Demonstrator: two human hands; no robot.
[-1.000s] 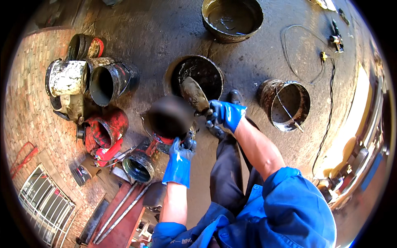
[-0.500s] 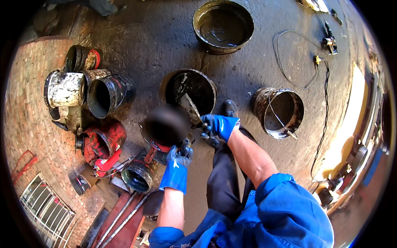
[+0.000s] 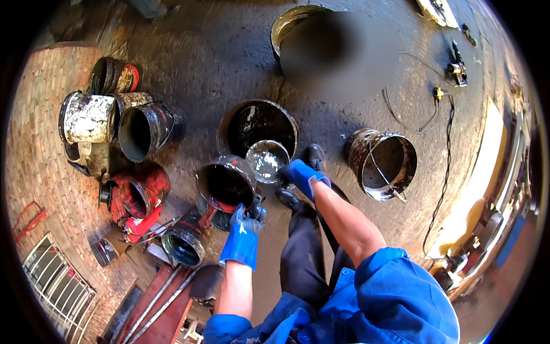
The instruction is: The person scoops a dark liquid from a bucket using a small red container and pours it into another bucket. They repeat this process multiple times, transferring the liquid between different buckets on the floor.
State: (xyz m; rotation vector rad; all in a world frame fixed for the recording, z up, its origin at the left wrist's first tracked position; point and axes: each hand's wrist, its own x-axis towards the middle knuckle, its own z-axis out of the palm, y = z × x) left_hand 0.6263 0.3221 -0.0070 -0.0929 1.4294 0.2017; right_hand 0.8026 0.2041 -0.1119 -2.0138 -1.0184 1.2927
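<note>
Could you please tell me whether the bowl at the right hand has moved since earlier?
Yes: against the large dark bucket beyond it, the bowl has shifted slightly down the picture and turned to show its inside.

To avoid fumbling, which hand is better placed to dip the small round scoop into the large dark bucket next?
Your right hand, probably: it holds the small round scoop, which overlaps the large dark bucket in this view. Your left hand is farther off, at the nearer red-marked bucket.
</note>
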